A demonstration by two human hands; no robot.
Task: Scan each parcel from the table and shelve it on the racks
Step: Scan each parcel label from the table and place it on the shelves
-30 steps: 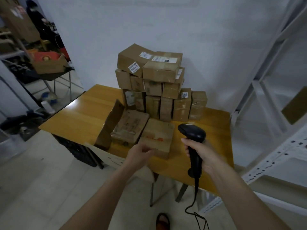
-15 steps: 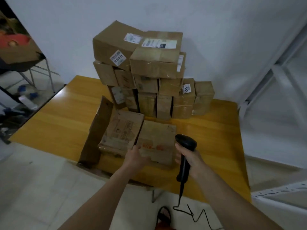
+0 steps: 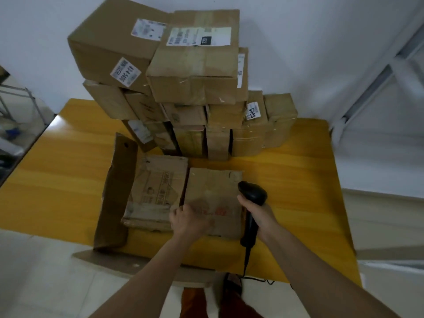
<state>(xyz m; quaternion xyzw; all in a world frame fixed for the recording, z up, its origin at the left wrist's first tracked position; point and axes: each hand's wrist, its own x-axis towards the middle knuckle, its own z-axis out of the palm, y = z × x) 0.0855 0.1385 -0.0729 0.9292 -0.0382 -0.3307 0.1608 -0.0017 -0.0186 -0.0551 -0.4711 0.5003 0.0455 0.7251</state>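
Note:
A flat brown parcel (image 3: 214,196) with faint red print lies near the front of the yellow table (image 3: 57,180). My left hand (image 3: 189,220) rests on the parcel's near left corner, fingers curled over its edge. To the parcel's right, my right hand (image 3: 258,214) grips a black handheld scanner (image 3: 252,196), its head over the parcel's right edge. A second flat parcel (image 3: 158,191) lies just left of it. Behind both rises a stack of several taped cardboard parcels (image 3: 195,88) with white labels.
A torn cardboard flap (image 3: 114,191) stands at the left of the flat parcels and hangs over the table's front. A white metal rack frame (image 3: 378,72) stands at the right. The scanner's cable (image 3: 246,265) drops over the front edge. A white wall backs the stack.
I have stepped closer to the table. My left hand has come to rest on the flat parcel's corner, and the scanner has come down to the parcel's right edge.

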